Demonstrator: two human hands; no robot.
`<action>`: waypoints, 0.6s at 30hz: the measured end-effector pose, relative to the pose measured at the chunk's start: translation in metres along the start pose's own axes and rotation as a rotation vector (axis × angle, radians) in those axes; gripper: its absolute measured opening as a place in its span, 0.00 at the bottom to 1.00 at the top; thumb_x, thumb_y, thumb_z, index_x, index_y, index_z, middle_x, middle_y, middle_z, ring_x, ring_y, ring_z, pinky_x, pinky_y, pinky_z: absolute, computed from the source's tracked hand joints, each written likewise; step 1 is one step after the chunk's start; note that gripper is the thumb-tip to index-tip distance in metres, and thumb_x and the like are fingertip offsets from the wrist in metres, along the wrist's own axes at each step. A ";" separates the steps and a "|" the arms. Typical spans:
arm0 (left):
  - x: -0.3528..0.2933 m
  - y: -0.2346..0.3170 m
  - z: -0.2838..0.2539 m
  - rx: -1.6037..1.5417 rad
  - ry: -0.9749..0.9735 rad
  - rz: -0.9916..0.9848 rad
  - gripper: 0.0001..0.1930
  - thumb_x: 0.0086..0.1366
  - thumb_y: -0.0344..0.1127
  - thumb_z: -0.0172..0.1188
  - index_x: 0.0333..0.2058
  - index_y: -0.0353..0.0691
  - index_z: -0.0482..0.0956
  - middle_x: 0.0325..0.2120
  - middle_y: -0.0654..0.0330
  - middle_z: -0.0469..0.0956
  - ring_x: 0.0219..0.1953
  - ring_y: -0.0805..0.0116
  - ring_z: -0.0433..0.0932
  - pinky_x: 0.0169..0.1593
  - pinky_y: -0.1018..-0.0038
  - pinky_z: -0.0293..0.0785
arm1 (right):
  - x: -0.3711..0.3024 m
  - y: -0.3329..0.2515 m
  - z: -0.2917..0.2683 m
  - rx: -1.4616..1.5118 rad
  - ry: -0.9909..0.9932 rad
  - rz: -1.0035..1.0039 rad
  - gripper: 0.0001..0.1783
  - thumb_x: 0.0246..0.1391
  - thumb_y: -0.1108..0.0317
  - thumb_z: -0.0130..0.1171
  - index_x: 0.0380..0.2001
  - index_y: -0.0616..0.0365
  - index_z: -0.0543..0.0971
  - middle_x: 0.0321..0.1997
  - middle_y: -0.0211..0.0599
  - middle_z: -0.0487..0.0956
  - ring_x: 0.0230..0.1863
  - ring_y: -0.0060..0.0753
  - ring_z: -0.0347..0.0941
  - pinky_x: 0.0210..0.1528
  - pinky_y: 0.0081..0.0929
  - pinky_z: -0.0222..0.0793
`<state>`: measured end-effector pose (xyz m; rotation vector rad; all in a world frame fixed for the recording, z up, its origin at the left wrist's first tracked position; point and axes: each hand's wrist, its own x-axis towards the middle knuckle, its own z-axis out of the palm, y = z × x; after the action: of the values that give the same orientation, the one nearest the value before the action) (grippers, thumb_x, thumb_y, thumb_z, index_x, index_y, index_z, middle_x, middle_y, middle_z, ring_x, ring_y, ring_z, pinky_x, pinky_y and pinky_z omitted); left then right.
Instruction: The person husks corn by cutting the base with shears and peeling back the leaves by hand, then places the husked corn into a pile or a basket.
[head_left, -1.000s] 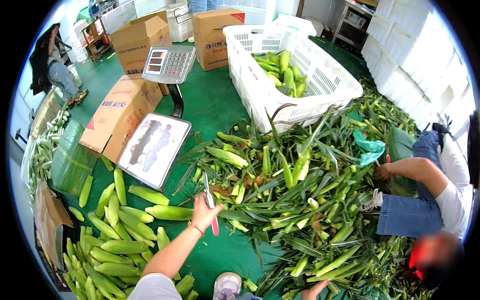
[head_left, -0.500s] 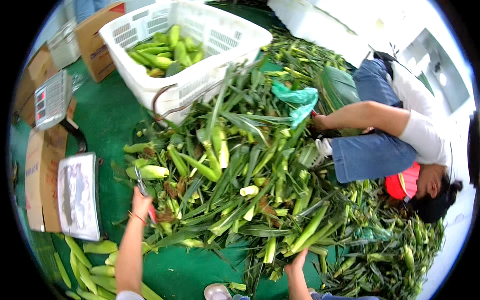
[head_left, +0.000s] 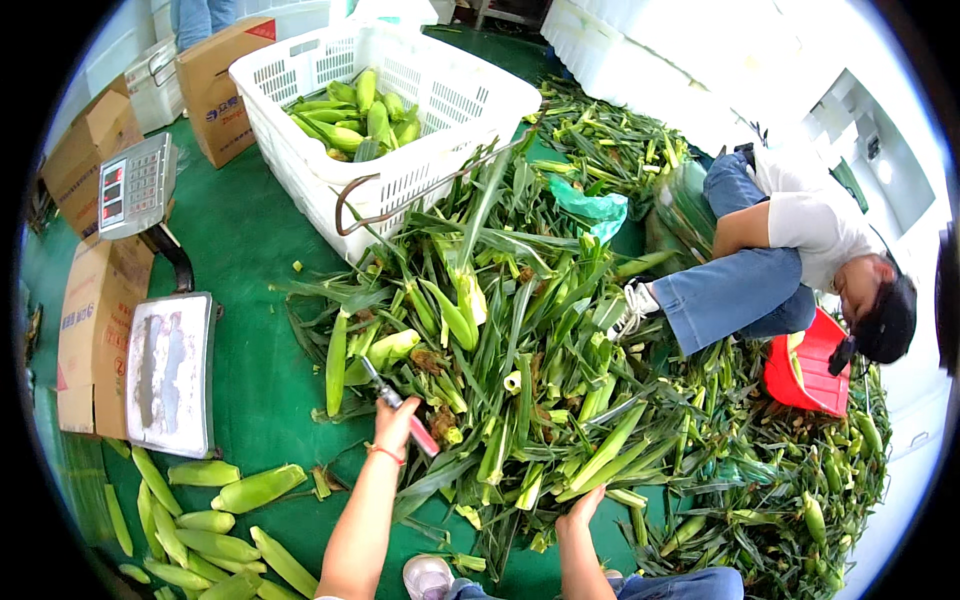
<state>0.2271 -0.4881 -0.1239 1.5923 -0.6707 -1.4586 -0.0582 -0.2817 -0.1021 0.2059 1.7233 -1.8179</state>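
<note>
My left hand is closed around pruning shears with a red handle and a metal blade. The blade end lies beside a pale green ear of corn in its husk, at the left side of a heap of leaves and stalks. A second husked ear stands out from the heap just left of the shears. My right hand reaches to the heap's near edge and touches the lower end of a long green ear or leaf bundle; its fingers are partly hidden.
Several husked ears lie on the green floor at lower left. A white crate with corn stands behind the heap. A platform scale and cartons are at left. A person sits bent over at right by a red plastic container.
My left hand has moved right with the shears, and the ear beside it has shifted right too. My right hand stays nearly in place. The other person has drawn an arm back.
</note>
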 end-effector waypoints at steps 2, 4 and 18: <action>-0.031 0.016 -0.032 -0.009 -0.010 -0.028 0.23 0.54 0.39 0.63 0.43 0.36 0.65 0.36 0.60 0.70 0.38 0.69 0.69 0.46 0.72 0.66 | 0.016 0.006 -0.019 -0.026 0.010 -0.027 0.34 0.62 0.42 0.37 0.64 0.46 0.49 0.66 0.37 0.56 0.63 0.41 0.56 0.63 0.41 0.52; -0.056 0.022 -0.060 0.093 0.100 0.097 0.26 0.49 0.44 0.68 0.37 0.35 0.64 0.29 0.59 0.69 0.32 0.67 0.70 0.38 0.71 0.69 | 0.024 0.014 -0.030 0.055 -0.124 0.067 0.34 0.61 0.42 0.39 0.64 0.49 0.52 0.66 0.37 0.56 0.63 0.41 0.55 0.63 0.41 0.52; -0.098 -0.021 -0.138 0.231 0.343 -0.045 0.35 0.47 0.54 0.66 0.39 0.26 0.66 0.55 0.30 0.57 0.59 0.39 0.56 0.63 0.60 0.53 | 0.024 0.012 -0.042 0.027 -0.175 0.131 0.39 0.55 0.38 0.44 0.62 0.52 0.57 0.65 0.39 0.59 0.63 0.46 0.57 0.62 0.45 0.55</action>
<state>0.3406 -0.3640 -0.0975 1.9889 -0.6198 -1.1285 -0.0838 -0.2491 -0.1301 0.1624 1.5295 -1.7114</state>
